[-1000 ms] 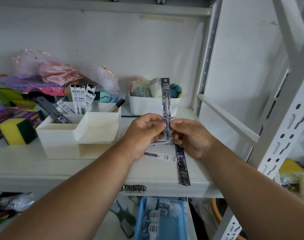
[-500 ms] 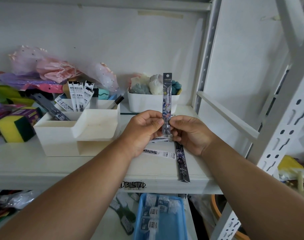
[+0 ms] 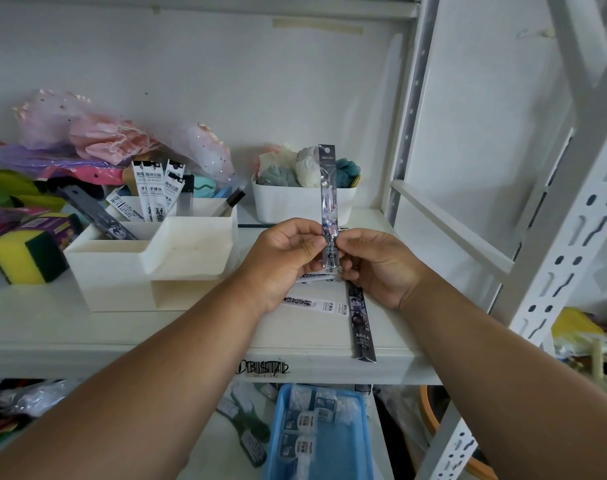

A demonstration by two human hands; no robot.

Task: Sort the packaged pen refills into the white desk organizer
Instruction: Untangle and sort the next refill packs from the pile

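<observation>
**Deli refill held upright over the shelf**

Nearest me, a black "DBUSTAD"-like scrawl (image 3: 264,368) marks the shelf (image 3: 87,336) edge. Above it, my left hand (image 3: 281,261) and right hand (image 3: 374,268) pinch an upright refill pack (image 3: 327,188) labelled "deli". Left of it stands the white organizer (image 3: 122,268), holding packs.

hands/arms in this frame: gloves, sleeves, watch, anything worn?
Nothing worn that shows. The left hand and right hand are bare: no gloves, rings or markings visible. Both forearms are bare up to the frame edge, with no sleeves, watch or wristband in view.
</observation>
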